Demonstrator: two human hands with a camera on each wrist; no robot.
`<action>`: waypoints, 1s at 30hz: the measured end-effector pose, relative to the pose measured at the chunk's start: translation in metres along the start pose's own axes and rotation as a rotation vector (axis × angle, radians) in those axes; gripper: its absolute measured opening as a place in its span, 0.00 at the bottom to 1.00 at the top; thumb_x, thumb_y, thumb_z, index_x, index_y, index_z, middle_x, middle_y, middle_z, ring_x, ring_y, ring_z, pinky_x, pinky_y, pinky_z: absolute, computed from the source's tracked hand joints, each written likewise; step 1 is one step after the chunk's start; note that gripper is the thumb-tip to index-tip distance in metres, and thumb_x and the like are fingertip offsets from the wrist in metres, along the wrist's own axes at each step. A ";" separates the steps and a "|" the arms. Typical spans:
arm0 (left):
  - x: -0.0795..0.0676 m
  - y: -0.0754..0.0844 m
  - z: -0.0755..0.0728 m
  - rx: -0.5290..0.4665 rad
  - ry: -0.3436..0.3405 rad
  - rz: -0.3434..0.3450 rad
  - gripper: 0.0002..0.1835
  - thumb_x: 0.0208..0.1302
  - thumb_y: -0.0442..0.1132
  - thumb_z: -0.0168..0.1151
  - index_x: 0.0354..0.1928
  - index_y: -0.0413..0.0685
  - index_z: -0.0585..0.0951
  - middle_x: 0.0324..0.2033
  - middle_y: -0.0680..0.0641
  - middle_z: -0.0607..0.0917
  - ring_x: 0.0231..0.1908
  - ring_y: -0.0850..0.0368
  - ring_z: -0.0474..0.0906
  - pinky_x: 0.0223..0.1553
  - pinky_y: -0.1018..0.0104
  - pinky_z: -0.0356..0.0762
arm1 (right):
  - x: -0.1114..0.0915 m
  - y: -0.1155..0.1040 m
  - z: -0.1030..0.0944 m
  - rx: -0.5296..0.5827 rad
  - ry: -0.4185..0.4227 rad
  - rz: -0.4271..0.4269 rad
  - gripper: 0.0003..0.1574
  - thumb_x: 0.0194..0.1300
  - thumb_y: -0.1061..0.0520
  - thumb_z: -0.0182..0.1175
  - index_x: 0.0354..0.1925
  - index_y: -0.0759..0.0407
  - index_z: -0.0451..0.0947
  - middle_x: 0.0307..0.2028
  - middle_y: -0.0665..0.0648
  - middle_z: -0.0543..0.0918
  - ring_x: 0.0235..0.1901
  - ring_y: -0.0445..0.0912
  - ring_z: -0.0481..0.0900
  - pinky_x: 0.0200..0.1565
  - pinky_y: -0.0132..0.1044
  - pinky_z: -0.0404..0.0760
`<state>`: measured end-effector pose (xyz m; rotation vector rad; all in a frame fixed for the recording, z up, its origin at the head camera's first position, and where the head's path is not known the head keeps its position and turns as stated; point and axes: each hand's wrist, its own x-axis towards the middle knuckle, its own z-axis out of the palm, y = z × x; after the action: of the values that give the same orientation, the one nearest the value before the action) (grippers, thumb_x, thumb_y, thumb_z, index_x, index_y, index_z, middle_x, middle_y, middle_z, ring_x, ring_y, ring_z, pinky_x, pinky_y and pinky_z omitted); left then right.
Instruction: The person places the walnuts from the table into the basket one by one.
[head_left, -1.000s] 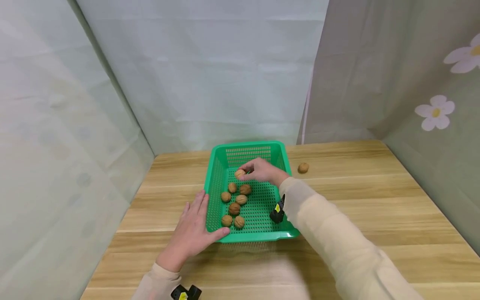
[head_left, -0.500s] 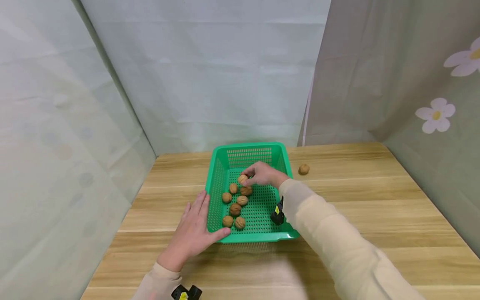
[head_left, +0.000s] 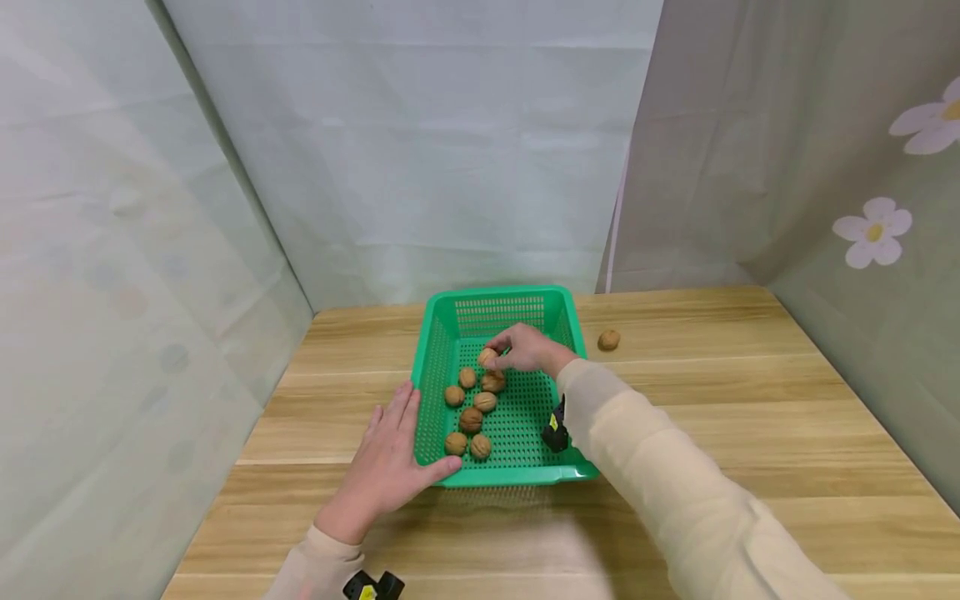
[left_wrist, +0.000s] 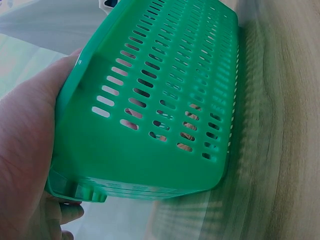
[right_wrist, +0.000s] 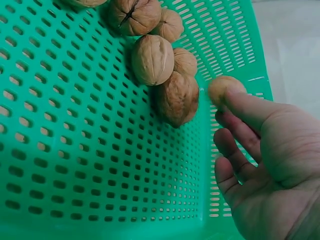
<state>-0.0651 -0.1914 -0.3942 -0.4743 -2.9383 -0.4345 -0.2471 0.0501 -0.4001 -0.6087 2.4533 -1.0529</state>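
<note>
A green plastic basket (head_left: 517, 477) with perforated walls holds several walnuts (head_left: 471, 419), mostly along its left half. Over the rear part of it, my right hand (head_left: 527, 348) pinches a walnut (head_left: 486, 358) between thumb and fingertips. In the right wrist view that walnut (right_wrist: 218, 90) sits at the thumb tip, close to the others. My left hand (head_left: 386, 458) rests at the basket's front left corner, fingers fairly straight along the left side and thumb on the front rim. The left wrist view has the basket's wall (left_wrist: 150, 170) beside the palm.
One loose walnut (head_left: 609, 340) lies on the wooden table (head_left: 720, 400), right of the basket's far end. Pale cloth hangs (head_left: 480, 150) behind and at both sides. Small black cameras (head_left: 555, 429) are strapped to the wrists.
My right hand has shifted slightly right and toward me with the walnut, now close beside the rear walnuts. The left hand keeps its place on the basket.
</note>
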 end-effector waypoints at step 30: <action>0.004 0.002 0.007 -0.020 0.005 -0.017 0.60 0.52 0.72 0.61 0.73 0.34 0.53 0.73 0.39 0.50 0.73 0.46 0.45 0.68 0.40 0.44 | -0.053 -0.026 -0.071 0.370 0.170 -0.086 0.25 0.70 0.46 0.57 0.63 0.49 0.73 0.59 0.52 0.74 0.59 0.49 0.71 0.58 0.50 0.71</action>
<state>-0.0686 -0.1866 -0.4001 -0.4503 -2.9374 -0.4675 -0.2340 0.1031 -0.3258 -0.5244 2.2954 -1.6030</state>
